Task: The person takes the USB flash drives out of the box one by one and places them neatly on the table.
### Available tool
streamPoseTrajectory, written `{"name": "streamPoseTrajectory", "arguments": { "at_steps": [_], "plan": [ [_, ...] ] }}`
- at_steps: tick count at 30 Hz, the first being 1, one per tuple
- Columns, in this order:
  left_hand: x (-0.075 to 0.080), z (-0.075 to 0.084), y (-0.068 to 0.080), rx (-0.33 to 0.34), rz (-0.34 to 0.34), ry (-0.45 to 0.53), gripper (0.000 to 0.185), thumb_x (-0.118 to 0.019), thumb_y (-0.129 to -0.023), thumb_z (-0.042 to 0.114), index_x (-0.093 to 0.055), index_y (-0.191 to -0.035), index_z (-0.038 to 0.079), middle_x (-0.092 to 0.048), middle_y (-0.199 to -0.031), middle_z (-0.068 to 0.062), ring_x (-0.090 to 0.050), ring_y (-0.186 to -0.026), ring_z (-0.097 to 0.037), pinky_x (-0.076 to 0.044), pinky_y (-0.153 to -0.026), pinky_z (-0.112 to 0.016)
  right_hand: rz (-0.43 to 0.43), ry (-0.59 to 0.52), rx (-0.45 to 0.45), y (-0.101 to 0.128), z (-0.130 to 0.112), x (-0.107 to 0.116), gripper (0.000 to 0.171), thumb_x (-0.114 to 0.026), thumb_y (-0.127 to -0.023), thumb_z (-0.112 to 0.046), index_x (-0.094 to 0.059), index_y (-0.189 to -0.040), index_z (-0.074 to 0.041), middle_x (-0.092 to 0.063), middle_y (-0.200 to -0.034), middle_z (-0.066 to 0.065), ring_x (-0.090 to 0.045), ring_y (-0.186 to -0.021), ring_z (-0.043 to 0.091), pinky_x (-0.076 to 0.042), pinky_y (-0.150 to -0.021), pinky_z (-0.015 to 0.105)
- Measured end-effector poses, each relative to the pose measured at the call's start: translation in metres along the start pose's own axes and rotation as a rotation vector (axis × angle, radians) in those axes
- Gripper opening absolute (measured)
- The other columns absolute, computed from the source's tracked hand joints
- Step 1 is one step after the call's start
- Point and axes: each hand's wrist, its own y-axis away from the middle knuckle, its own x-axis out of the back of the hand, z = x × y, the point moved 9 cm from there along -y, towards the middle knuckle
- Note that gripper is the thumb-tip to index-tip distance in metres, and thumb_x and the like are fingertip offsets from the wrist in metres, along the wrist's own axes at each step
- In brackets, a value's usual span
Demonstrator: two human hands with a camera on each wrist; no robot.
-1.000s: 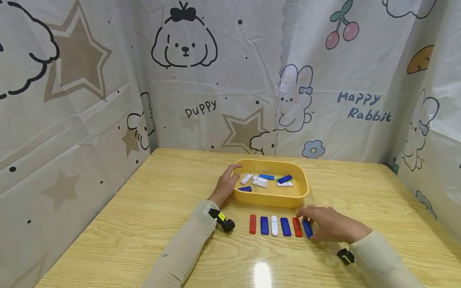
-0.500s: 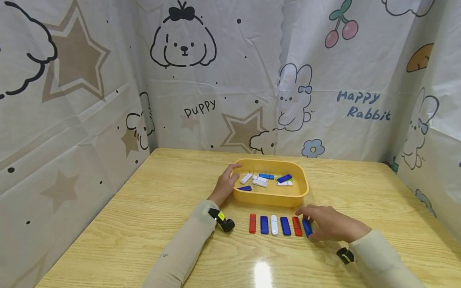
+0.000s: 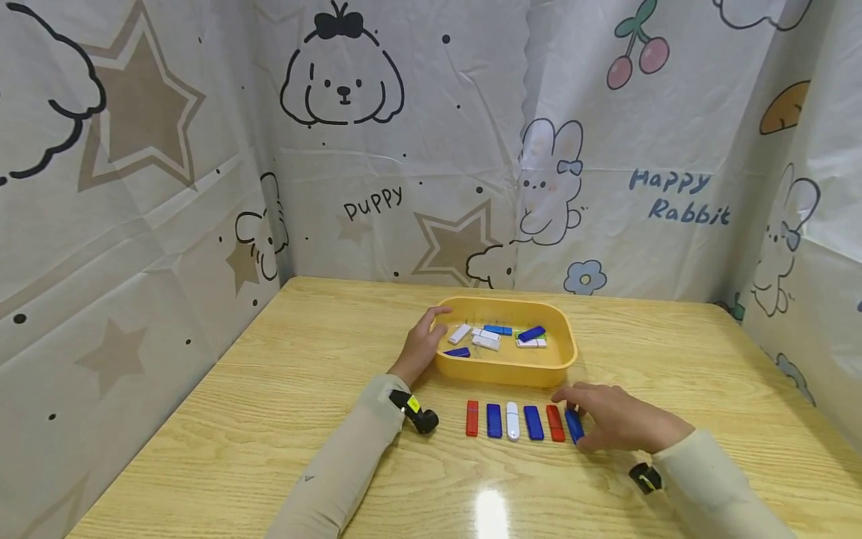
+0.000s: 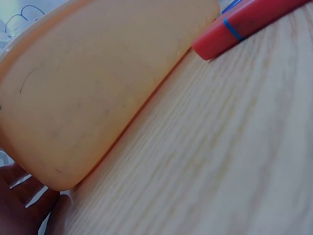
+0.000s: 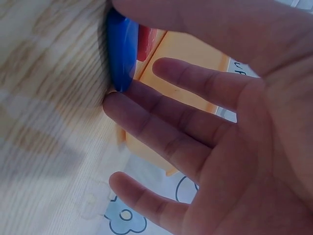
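A yellow tray [image 3: 564,361] stands mid-table with several white and blue sticks in it. My left hand [image 3: 419,346] grips its left end, thumb over the rim; the left wrist view shows the tray's outer wall [image 4: 98,88] and a red stick [image 4: 244,24]. In front of the tray, several red, blue and white sticks lie in a row. My right hand [image 3: 606,423] rests at the row's right end. Its thumb and a straight fingertip touch the last blue stick [image 3: 575,426], which lies flat on the table [image 5: 121,54]. The other fingers [image 5: 195,122] are spread.
The wooden table [image 3: 303,389] is walled on three sides by a cartoon-printed curtain [image 3: 404,150]. Bare wood lies left of the tray and along the near edge. A red stick [image 3: 472,418] marks the row's left end.
My right hand has shifted very slightly at the last blue stick. The left hand and the tray have not moved.
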Motion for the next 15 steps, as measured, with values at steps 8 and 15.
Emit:
{"name": "streamPoseTrajectory", "arguments": {
  "at_steps": [8,15],
  "plan": [
    [0.0005,0.0008,0.0007,0.006,0.003,0.002,0.038,-0.045,-0.097,0.017,-0.052,-0.134,0.014,-0.044,-0.147,-0.006,-0.034,-0.138,-0.024,-0.024,-0.113,-0.048,0.001,-0.004,-0.007,-0.0008,0.0017,-0.0006,0.057,-0.083,-0.072,-0.019,-0.059,-0.123,-0.021,-0.06,-0.115,-0.003,-0.055,-0.101,0.02,-0.045,-0.093,0.055],
    [0.0004,0.0011,0.0012,0.005,0.006,0.007,0.038,-0.045,-0.096,0.017,-0.052,-0.134,0.014,-0.045,-0.146,-0.006,-0.034,-0.138,-0.025,-0.024,-0.113,-0.049,0.0,0.001,0.001,-0.001,0.0012,-0.0005,0.057,-0.083,-0.072,-0.02,-0.059,-0.123,-0.021,-0.059,-0.111,-0.006,-0.054,-0.096,0.018,-0.045,-0.092,0.053]
  ]
}}
